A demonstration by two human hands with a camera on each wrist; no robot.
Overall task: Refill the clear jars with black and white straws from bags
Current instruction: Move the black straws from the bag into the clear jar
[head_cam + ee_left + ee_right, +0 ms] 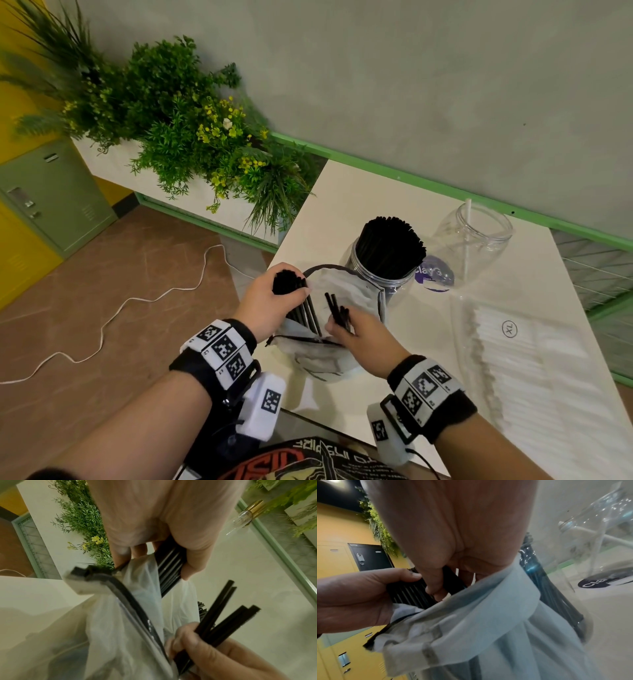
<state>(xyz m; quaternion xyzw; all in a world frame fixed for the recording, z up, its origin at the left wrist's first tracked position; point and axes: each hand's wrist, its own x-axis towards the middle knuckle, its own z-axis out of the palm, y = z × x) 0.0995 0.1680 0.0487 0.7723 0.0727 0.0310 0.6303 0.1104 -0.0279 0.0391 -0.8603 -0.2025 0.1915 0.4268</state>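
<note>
Black straws (388,246) upright filling one clear jar (376,274), second jar (474,240) holding one white straw (467,236)

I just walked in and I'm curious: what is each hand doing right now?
Left hand: grips a thick bundle of black straws at the bag.
Right hand: holds a few black straws.

Soft, even indoor light; wide-angle edges bend, and both wrist views blur close up.

Your left hand (270,301) is curled tight in a grip; your right hand (359,337) pinches beside it, both wrists banded.
</note>
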